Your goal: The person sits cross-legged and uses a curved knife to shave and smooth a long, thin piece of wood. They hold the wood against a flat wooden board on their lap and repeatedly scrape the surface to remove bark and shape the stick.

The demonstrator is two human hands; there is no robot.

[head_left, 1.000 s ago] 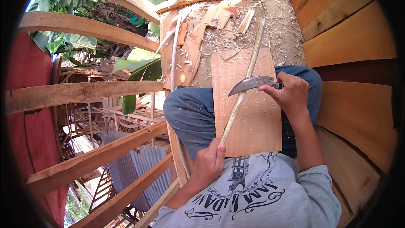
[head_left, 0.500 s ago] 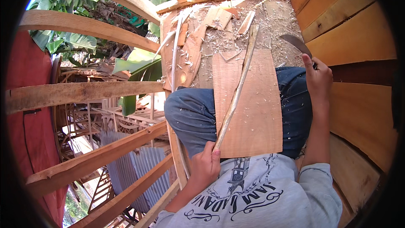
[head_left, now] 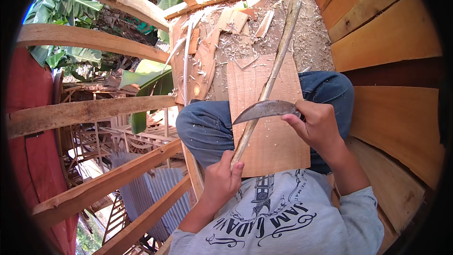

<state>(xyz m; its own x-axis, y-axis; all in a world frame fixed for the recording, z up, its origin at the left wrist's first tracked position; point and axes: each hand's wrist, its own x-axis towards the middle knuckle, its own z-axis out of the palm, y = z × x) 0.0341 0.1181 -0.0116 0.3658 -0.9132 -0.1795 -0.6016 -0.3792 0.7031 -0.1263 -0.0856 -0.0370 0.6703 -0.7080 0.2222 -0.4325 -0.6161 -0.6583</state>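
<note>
My left hand [head_left: 223, 179] is closed around the near end of a long, thin, rough wooden stick [head_left: 277, 66]. The stick slants away from me over a flat wooden board [head_left: 278, 148] lying across my lap. In my right hand [head_left: 319, 125] is a knife with a dark curved blade [head_left: 264, 110], its handle mostly hidden by the fingers. The blade lies crosswise over the middle of the stick; I cannot tell whether its edge touches the wood.
Wood shavings and offcuts [head_left: 207, 63] litter the plank floor ahead of my knees. A plank wall [head_left: 391, 30] rises close on my right. On the left are spaced wooden rails [head_left: 94, 108], with corrugated sheets [head_left: 165, 193] and banana leaves beyond.
My right hand has brought the knife from the far right, beside the wall, inward and nearer, over the stick. The stick's far end has swung up and to the right.
</note>
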